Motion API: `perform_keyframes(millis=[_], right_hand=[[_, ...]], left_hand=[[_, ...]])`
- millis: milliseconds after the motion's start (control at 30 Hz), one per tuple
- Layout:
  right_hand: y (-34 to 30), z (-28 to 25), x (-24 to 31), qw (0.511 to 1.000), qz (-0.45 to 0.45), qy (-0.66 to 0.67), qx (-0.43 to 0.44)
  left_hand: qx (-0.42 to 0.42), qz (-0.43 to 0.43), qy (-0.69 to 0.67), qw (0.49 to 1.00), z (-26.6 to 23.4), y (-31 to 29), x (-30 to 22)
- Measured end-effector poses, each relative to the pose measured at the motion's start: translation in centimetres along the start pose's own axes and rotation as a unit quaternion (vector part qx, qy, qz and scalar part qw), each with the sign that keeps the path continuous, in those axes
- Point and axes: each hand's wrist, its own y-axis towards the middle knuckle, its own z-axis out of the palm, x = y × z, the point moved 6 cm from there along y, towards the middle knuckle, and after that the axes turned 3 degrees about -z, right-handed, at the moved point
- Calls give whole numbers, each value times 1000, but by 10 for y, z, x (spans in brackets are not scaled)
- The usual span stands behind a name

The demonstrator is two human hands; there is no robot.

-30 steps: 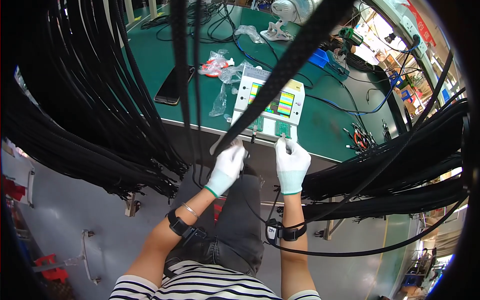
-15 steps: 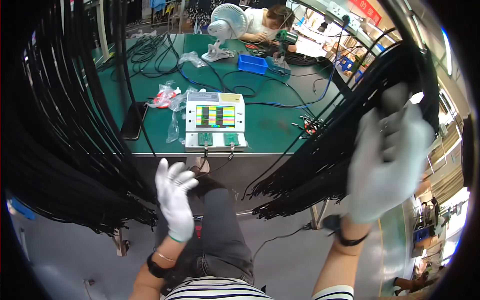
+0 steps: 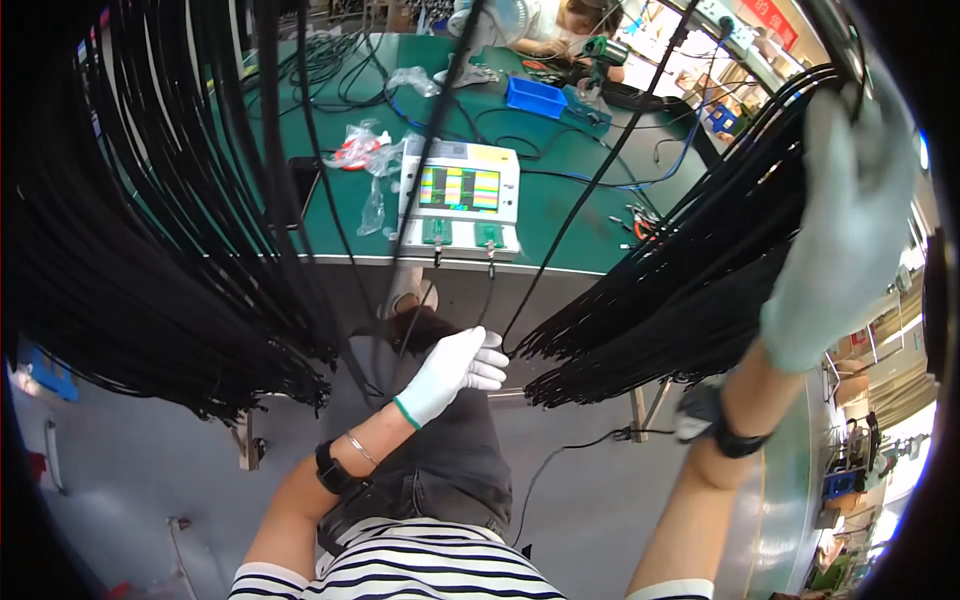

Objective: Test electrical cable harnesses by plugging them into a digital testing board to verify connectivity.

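Tester (image 3: 459, 196) on bench (image 3: 560, 215) (cables (image 3: 150, 250) perhaps nearer).

A single thin black cable (image 3: 560, 225) ran in a taut diagonal from about one o'clock down to the gloved left hand (image 3: 450, 372) at centre — its lower end met the fingers there. At three o'clock a thick bundle of black cables (image 3: 690, 300) hung slanting, and the gloved right hand (image 3: 845, 230) was raised against its upper strands.

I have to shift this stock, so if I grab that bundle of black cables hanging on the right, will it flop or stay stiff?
Likely floppy: the black cables droop in loose curves below the gloved right hand. Probably heavy as a bundle, being many strands. Loose ends may swing and snag.
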Motion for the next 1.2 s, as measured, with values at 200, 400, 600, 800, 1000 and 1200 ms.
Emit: perform_keyframes(millis=[200,400,600,800,1000,1200], right_hand=[[-250,105,-19,727,394,427,365],[-374,72,26,547,537,453,454],[-360,32,41,737,183,438,481],[-385,7,-50,825,328,191,419],[-435,61,-36,325,752,511,259],[-385,95,-53,447,680,548,194]], left_hand=[[-42,-155,-94,983,-7,-6,23],[195,-150,-277,929,-1,14,43],[14,-172,-44,984,-45,46,106],[-68,-14,-35,997,10,-3,53],[-53,55,-11,997,39,-24,20],[-229,348,391,821,43,-53,-75]])
